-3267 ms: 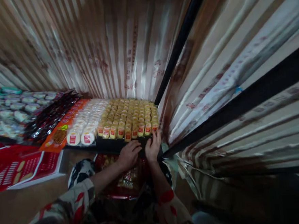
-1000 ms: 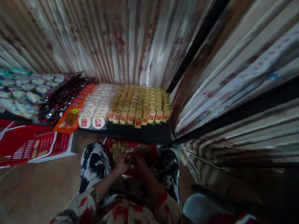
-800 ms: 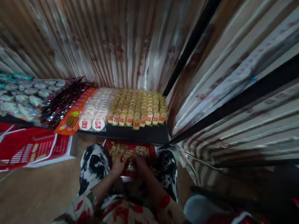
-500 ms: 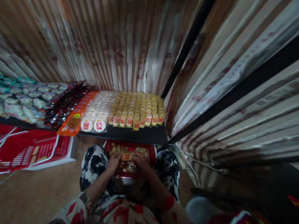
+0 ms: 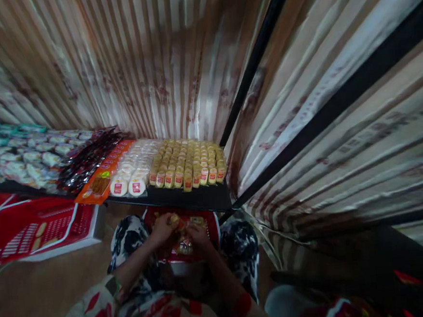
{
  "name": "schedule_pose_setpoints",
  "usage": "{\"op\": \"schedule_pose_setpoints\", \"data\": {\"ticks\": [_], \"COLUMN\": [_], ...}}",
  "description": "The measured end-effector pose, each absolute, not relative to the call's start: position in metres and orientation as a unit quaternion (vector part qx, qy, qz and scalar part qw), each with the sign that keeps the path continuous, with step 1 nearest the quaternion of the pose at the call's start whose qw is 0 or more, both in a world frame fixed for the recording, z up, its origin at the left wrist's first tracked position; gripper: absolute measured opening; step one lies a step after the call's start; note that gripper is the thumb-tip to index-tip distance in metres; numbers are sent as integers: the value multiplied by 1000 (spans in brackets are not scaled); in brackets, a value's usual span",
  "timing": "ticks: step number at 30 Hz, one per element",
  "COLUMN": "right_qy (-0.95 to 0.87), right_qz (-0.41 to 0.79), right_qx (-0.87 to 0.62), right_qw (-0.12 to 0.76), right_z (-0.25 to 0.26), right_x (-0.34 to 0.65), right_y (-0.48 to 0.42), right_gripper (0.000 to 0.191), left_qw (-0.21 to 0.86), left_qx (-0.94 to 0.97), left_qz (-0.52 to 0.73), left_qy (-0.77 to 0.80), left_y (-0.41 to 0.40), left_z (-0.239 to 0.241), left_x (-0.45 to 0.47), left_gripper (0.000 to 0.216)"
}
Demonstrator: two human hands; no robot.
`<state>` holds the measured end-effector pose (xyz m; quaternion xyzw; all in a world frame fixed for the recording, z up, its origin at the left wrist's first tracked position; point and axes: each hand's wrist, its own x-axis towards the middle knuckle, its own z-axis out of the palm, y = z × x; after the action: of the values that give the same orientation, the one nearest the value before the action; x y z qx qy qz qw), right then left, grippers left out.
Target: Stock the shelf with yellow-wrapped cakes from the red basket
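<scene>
Your left hand (image 5: 162,228) is curled around a small yellow packet (image 5: 173,219) just above the red basket (image 5: 212,225), which sits between your knees (image 5: 128,236). Your right hand (image 5: 198,235) lies on the packets inside the basket, but I cannot tell whether it grips one — the picture is too dim. The hold on that small yellow packet looks light, so it may slip and drop back into the basket or onto the floor (image 5: 43,291). The front row of yellow packets (image 5: 187,177) stands near the edge of the black shelf (image 5: 185,199) above the basket — a knock from a lifted hand could topple it.
</scene>
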<state>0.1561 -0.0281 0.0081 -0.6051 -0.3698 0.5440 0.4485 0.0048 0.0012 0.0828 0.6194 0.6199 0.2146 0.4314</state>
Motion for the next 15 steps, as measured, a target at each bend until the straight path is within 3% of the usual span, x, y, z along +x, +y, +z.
{"op": "schedule_pose_setpoints", "data": {"ticks": [3, 7, 15], "right_qy": [-363, -410, -561], "right_qz": [495, 337, 117], "right_qx": [-622, -651, -650], "right_qw": [487, 543, 500], "right_z": [18, 45, 89], "right_x": [157, 162, 166], "right_y": [-29, -31, -29], "right_gripper": [27, 33, 28], "left_qw": [402, 382, 322], "left_qx": [654, 668, 737], "left_qz": [209, 252, 277], "left_qy": [606, 586, 526], "left_y": [8, 18, 50], "left_z": [102, 123, 148], "left_x": [12, 24, 58], "left_gripper": [24, 28, 31]}}
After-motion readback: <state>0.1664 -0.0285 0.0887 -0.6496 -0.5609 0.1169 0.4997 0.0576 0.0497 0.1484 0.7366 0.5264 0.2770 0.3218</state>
